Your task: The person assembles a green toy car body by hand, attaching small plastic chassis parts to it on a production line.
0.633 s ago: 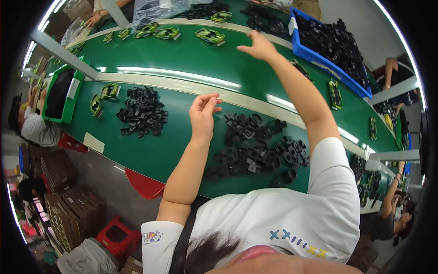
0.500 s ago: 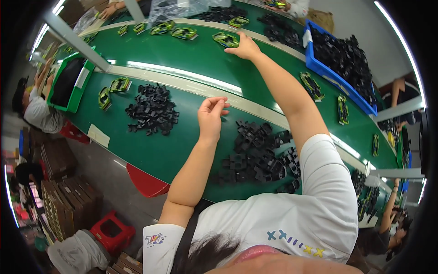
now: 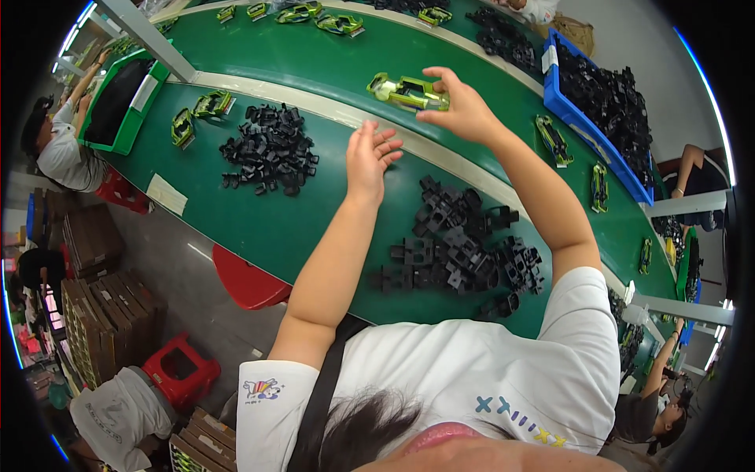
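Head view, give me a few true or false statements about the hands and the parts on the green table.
1. The right hand holds a yellow-green toy car body. True.
2. The left hand grips a black part. False: it is open and holds nothing.
3. A pile of black parts lies between the forearms. True.
4. The blue bin holds green car bodies. False: it holds black parts.

Your one head camera looks steeply down from above your shoulders, close over the green table (image 3: 259, 220), fisheye-bent at the rim.
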A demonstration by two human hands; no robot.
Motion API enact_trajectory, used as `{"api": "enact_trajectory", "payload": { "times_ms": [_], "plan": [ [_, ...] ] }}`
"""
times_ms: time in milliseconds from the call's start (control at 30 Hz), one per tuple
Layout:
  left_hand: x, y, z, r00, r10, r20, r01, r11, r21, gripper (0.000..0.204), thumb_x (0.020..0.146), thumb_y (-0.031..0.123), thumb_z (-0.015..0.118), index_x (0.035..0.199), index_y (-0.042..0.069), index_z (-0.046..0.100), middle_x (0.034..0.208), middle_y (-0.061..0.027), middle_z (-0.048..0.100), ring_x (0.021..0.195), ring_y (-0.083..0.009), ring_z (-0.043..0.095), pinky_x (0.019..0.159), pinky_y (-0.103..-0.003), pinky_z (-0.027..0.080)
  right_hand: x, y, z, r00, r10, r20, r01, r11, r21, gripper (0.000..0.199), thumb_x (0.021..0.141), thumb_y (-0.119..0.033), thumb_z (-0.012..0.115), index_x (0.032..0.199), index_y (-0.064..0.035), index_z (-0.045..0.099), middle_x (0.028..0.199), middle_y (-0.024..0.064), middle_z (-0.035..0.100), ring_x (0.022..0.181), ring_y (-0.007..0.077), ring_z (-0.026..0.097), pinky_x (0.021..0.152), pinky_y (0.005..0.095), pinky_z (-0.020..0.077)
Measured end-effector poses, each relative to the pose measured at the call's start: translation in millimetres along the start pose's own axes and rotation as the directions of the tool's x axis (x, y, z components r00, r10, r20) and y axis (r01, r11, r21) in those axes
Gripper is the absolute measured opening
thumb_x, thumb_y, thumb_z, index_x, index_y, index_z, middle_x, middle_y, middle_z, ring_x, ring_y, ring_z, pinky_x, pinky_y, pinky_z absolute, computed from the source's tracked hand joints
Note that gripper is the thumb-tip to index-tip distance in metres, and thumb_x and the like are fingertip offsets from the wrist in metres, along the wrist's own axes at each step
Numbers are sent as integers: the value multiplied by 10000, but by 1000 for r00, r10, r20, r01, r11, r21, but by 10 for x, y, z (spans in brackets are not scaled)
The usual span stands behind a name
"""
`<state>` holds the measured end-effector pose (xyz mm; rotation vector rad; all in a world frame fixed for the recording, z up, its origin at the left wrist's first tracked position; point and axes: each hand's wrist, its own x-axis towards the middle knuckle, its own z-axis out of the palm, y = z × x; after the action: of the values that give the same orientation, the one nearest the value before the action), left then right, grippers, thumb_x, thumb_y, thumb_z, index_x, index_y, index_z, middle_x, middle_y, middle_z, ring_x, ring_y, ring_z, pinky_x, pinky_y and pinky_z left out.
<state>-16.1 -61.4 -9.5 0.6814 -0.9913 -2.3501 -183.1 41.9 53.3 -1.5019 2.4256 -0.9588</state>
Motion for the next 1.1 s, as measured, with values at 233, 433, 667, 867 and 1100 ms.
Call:
{"api": "enact_trajectory", "payload": {
  "times_ms": [233, 433, 667, 867, 1100],
  "plan": [
    [-191, -174, 153, 956, -23, 294, 48, 996, -78, 443, 987, 392, 348, 1294, 73, 343, 1149, -133, 532, 985, -221, 580, 855, -357, 466, -715, -584, 202, 972, 182, -148, -192, 980, -51, 711, 708, -311, 763, 1257, -38, 402, 966, 204, 630, 913, 350, 626, 787, 395, 486],
    [-22, -188, 93, 955, -54, 292, 87, 991, -100, 367, 1006, 241, 266, 1269, 13, 383, 1143, -181, 538, 1000, -305, 595, 851, -443, 507, -926, -653, 177, 998, 52, 25, -55, 987, 149, 760, 754, -240, 727, 1346, -35, 296, 989, 171, 643, 829, 261, 656, 721, 363, 514],
    [-16, 137, 0, 988, -35, 152, 21, 995, 95, 395, 1001, 306, 303, 1190, -12, 440, 990, -175, 592, 838, -326, 646, 674, -397, 562, -1148, -445, -150, 939, -119, 322, 162, 980, -111, 399, 703, -131, 699, 1085, -63, 604, 1056, 92, 624, 998, 289, 577, 861, 365, 461],
    [80, 91, -95, 959, -97, 265, 96, 995, 18, 370, 965, 251, 322, 1108, -37, 505, 917, -180, 621, 784, -301, 652, 621, -369, 541, -1309, -722, 211, 869, -186, 459, 333, 905, -264, 453, 643, -64, 686, 1083, -93, 586, 1140, 67, 587, 1142, 245, 485, 916, 392, 397],
    [66, 104, -59, 974, -95, 208, 104, 994, -36, 353, 954, 229, 386, 1180, -41, 365, 1012, -219, 578, 800, -340, 654, 639, -379, 574, -1250, -618, 250, 882, -457, 117, 471, 840, -268, 289, 608, -2, 649, 883, -89, 631, 947, 33, 614, 1007, 258, 540, 852, 372, 427]
  ]
}}
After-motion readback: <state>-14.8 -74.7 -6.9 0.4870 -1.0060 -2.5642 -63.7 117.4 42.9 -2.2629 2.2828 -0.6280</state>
